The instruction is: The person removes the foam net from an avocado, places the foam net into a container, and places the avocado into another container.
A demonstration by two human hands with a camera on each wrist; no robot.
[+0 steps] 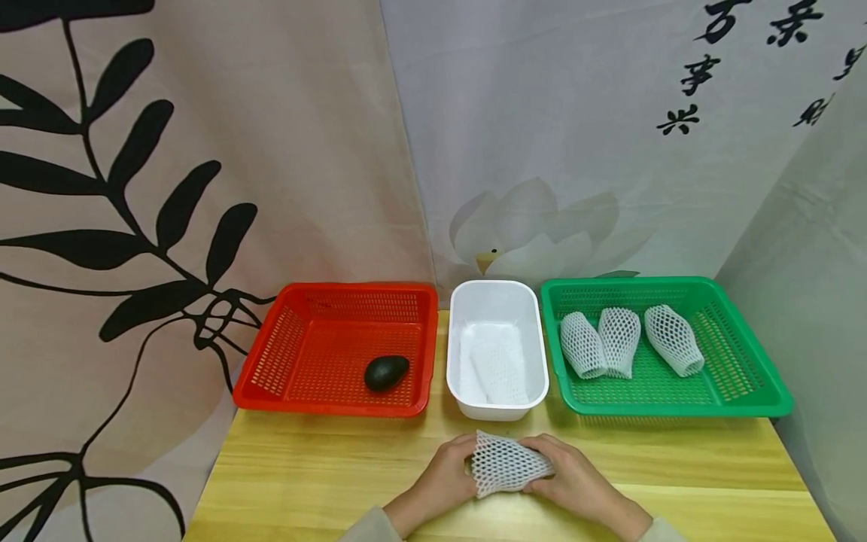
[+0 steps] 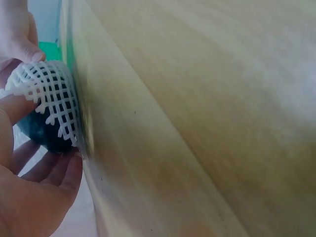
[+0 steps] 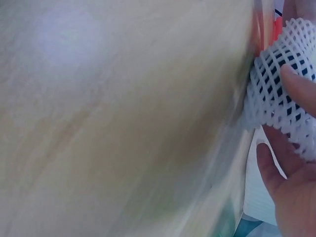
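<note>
Head view is giving me, over the near part of the surface [image 1: 305, 474], the left hand [image 1: 445, 476] and right hand [image 1: 577, 479] holding a white foam net [image 1: 509, 464] between them; left fingers are pinching its wide end about a dark fruit [image 2: 45, 133] sitting partly inside, and right fingers are pinching its narrower end. Just beyond the hands, a white tub [image 1: 497, 412] with pale netting [image 1: 499, 370] lying in it is filling the gap between a red basket [image 1: 332, 410], where another dark fruit [image 1: 387, 373] is resting, and a green basket [image 1: 677, 410], where three netted bundles [image 1: 619, 342] are lying.
</note>
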